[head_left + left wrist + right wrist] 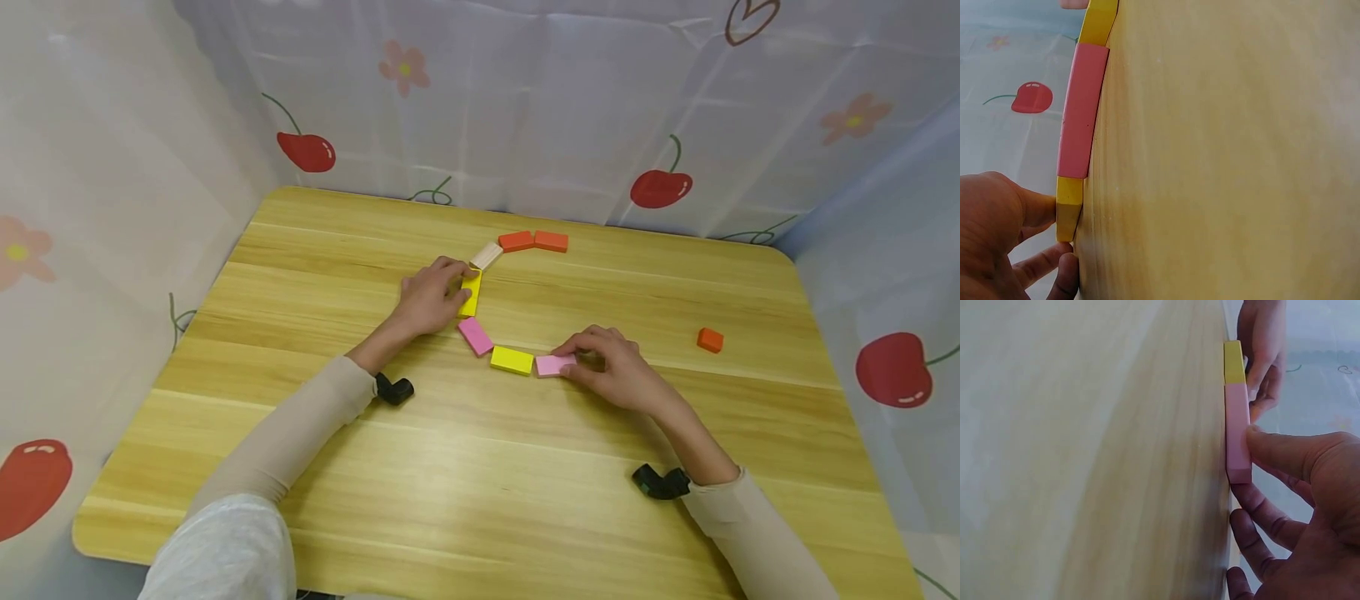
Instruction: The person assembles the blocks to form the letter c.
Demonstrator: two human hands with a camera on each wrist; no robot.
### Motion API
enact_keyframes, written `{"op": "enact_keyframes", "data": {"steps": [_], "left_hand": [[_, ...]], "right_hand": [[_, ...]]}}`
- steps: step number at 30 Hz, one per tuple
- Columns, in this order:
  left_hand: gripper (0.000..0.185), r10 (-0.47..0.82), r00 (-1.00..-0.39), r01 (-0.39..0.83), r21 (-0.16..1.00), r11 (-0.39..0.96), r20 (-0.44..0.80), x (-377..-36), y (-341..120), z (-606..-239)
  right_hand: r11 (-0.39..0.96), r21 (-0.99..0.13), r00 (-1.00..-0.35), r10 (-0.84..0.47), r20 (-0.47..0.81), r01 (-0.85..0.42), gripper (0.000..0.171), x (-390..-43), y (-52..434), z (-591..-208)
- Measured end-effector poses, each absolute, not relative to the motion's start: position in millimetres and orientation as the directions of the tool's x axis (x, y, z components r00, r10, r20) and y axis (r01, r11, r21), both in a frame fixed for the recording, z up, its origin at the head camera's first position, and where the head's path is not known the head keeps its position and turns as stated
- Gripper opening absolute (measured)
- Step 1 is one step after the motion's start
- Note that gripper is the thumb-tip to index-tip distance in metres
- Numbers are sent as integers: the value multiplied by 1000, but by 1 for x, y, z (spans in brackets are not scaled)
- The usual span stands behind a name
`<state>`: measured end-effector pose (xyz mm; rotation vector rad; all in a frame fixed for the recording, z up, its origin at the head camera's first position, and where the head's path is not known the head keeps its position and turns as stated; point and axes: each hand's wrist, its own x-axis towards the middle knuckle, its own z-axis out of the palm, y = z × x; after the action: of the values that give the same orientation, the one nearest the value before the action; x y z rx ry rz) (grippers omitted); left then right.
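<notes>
Left hand: the left hand (431, 296) rests on the desk (480, 500) with its fingers curled against the upright yellow block (471, 293), thumb and fingertips pinching its near end, as the left wrist view shows.
Right hand: the right hand (611, 367) lies just right of the light pink block (555, 364); thumb on its top and fingers below its edge, pinching it.
Block line: the blocks lie flat in a curved chain, end to end: light pink block, flat yellow block (512, 360), deep pink block (476, 336), upright yellow block, pale wooden block (486, 255), then two orange-red blocks (534, 242) at the far end.
Gap between hands: the two hands sit at separate parts of the chain, with the deep pink and flat yellow blocks between them.
Stray piece: a small orange cube (709, 340) lies alone, well apart to the right.
Surround: a cherry-print cloth (660, 187) walls the desk.
</notes>
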<state>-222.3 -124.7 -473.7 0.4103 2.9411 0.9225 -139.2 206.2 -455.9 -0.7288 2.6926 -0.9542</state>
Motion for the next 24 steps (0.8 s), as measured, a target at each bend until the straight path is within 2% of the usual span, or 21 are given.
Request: {"op": "enact_keyframes", "data": {"steps": [13, 19, 24], "left_hand": [[31, 252, -967, 222, 583, 781, 31, -221, -123, -471], [31, 256, -966, 227, 580, 782, 32, -221, -123, -472], [32, 259, -965, 231, 582, 780, 36, -222, -124, -473]], "right_hand": [[665, -644, -862, -507, -17, -378, 23, -140, 206, -458], [648, -654, -851, -524, -11, -390, 34, -140, 210, -456], [647, -679, -868, -496, -28, -347, 39, -141, 223, -453]]}}
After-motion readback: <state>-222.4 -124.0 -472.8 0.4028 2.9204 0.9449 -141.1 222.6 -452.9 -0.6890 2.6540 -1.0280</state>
